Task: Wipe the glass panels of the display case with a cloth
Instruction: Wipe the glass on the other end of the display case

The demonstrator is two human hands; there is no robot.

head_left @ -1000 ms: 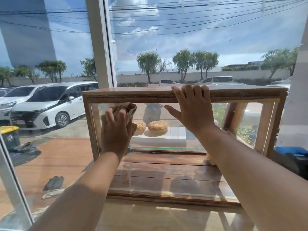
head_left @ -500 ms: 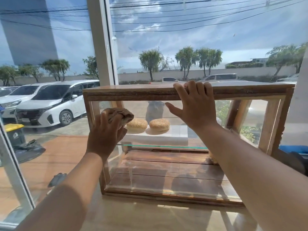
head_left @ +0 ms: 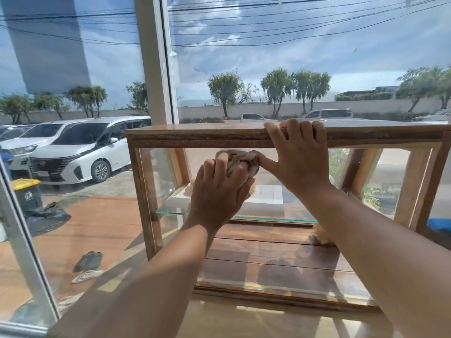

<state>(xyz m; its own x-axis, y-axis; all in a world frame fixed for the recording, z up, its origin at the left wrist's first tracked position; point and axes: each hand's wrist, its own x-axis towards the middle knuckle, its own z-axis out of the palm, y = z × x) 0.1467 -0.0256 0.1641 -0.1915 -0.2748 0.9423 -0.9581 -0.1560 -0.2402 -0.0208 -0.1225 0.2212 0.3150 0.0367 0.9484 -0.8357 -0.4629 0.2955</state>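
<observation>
A wooden display case with glass panels stands on a pale counter in front of me. My left hand presses a bunched brown cloth against the upper middle of the front glass panel, fingers curled round the cloth. My right hand rests on the case's top front edge, its fingers hooked over the wooden rim and its thumb stretched out against the glass beside the cloth. Inside, a white tray sits on a glass shelf; the buns on it are mostly hidden behind my left hand.
A large window with a white frame post stands right behind the case. Outside are parked white cars, a yellow-lidded bin and shoes on the terrace. A blue object lies at the right edge.
My left hand has carried the cloth to the right and slightly up along the front glass, from near the left post to next to my right thumb. My right hand has stayed on the top edge.
</observation>
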